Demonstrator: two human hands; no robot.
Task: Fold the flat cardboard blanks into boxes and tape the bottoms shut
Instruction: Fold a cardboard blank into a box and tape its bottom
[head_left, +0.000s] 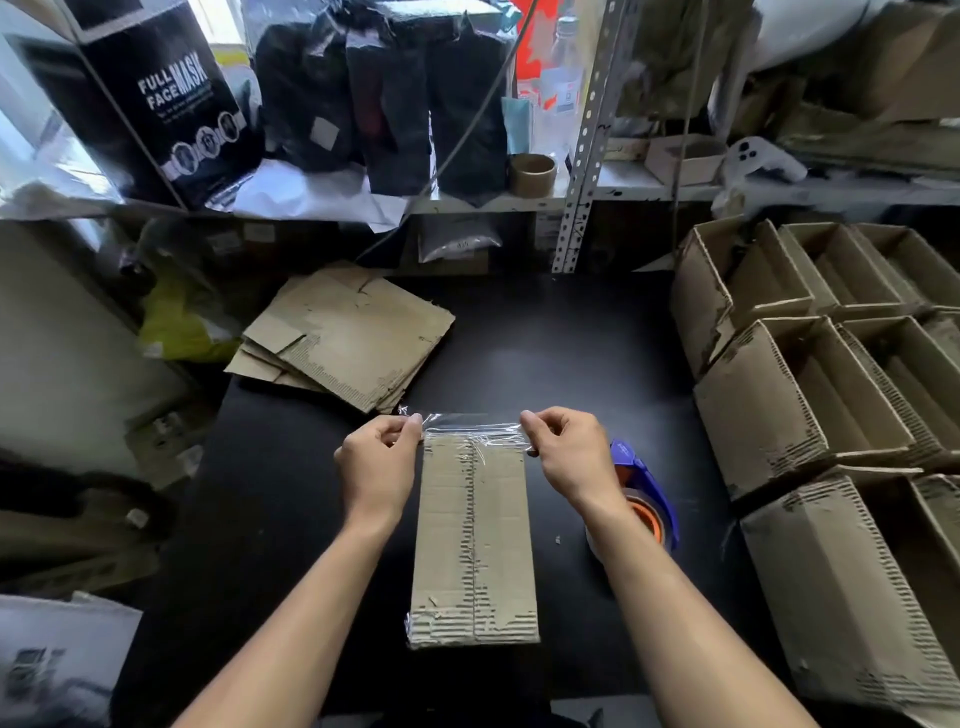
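Here's the box (474, 540), bottom up on the dark table (291, 467), sitting in the middle toward the near edge, its two flaps meeting along a ragged centre seam. Clear tape already wraps the near end of that seam.

Across the far end, a strip of clear tape (475, 428) is stretched crosswise. The left hand (379, 460) pinches one end of the strip between thumb and fingertips, just off the box's far-left corner. The right hand (566, 452) pinches the other end, just off the far-right corner. Both grips are narrow, closed on the tape, with the strip taut between them and lying over the far edge of the box.

Just right of the box, partly hidden under the right forearm, sits a blue tape dispenser (644, 483) with an orange-cored roll.

At the far-left part of the table lies a stack of flat cardboard blanks (343, 343), overhanging the left edge. Along the right side stand rows of finished boxes (810, 395), open tops up or tilted. Behind, a shelf (649, 189) carries a brown tape core (531, 174) and a black carton (171, 98) printed "FULL FACE MASK".
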